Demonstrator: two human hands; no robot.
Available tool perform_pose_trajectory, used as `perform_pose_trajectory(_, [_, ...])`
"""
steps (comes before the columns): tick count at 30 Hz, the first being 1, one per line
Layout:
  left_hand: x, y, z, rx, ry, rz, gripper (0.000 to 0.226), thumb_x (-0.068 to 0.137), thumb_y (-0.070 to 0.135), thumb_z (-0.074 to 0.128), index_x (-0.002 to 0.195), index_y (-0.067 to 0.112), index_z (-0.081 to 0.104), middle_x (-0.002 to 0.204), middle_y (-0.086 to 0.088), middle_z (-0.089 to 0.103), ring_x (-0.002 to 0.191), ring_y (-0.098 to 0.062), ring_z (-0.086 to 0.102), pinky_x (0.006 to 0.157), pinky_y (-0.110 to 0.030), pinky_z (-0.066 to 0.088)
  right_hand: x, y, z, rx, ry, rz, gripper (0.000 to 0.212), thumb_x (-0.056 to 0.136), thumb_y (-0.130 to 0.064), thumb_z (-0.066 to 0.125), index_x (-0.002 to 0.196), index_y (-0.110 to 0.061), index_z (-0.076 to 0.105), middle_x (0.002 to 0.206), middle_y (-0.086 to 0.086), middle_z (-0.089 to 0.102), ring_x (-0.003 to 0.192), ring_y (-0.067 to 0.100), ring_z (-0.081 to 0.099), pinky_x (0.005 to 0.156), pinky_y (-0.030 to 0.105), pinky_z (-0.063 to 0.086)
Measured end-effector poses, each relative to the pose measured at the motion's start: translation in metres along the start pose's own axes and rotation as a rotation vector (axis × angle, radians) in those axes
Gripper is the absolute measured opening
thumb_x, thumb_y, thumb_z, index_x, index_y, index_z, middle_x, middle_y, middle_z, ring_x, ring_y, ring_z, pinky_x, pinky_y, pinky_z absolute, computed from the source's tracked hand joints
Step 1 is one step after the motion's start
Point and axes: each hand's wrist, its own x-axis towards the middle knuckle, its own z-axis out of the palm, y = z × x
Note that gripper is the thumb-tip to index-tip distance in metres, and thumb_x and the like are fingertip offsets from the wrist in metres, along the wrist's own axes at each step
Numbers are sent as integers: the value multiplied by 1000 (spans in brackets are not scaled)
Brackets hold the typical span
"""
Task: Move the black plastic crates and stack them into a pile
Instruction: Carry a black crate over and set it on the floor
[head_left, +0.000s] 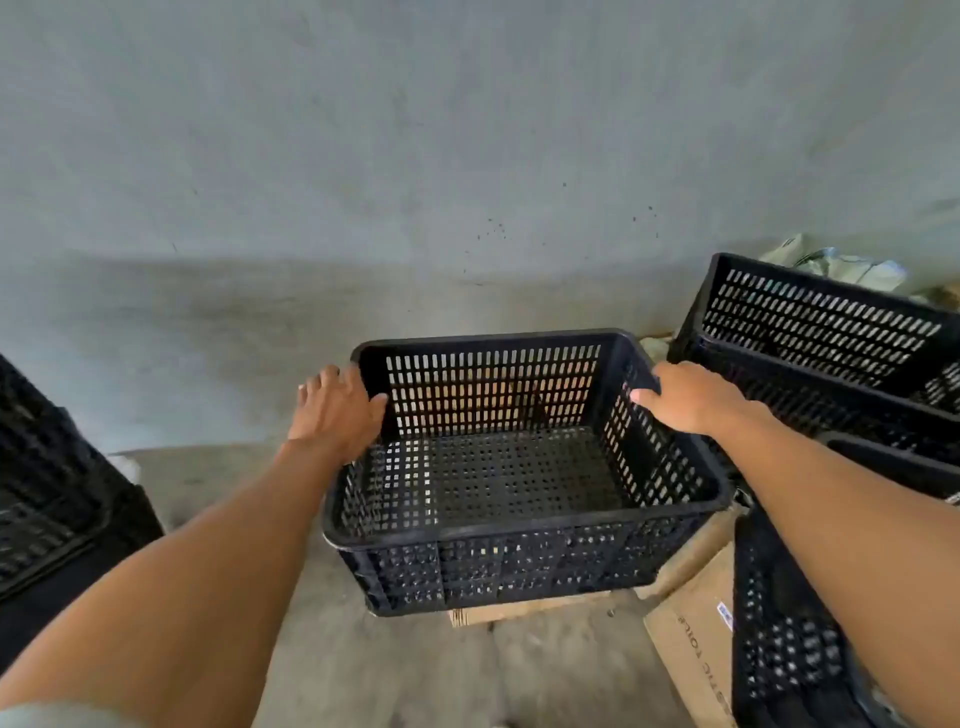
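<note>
A black perforated plastic crate (519, 530) sits in the middle of the view, open side up and empty. My left hand (335, 410) grips its left rim with the thumb inside. On the opposite rim, my right hand (691, 397) holds on with the thumb inside too. The crate seems held above the floor and flattened cardboard. More black crates (810, 332) are nested at a tilt at the right. Another black crate (779, 639) lies low at the right. A dark pile of crates (57, 499) stands at the left edge.
A grey concrete wall (467, 156) rises straight ahead. Cardboard boxes (691, 649) lie on the concrete floor under and right of the held crate. White bags (836, 265) sit behind the right crates.
</note>
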Motion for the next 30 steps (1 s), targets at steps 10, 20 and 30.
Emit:
perform_pose_trajectory(10, [23, -15, 58, -206, -159, -252, 27, 99, 11, 40, 124, 8, 32, 108, -28, 58, 91, -41, 58, 75, -50, 49, 42, 27, 60, 107, -65, 246, 38, 97, -33, 50, 123, -12, 31, 112, 24, 58, 99, 43, 59, 82, 51, 51])
perform_pose_trajectory(20, [23, -13, 46, -140, -168, -209, 35, 95, -1, 38, 128, 6, 28, 73, -15, 57, 62, -29, 57, 57, -42, 49, 51, 20, 61, 151, 5, 333, 38, 93, -22, 55, 123, -7, 35, 122, 26, 55, 111, 46, 54, 87, 49, 47])
perform_pose_trajectory(30, [-44, -37, 13, -100, -51, -205, 33, 97, 5, 38, 128, 10, 28, 71, -11, 54, 65, -32, 61, 63, -50, 56, -5, 11, 66, 174, 117, 270, 41, 98, -39, 46, 120, -5, 49, 120, 23, 59, 110, 44, 56, 87, 48, 46])
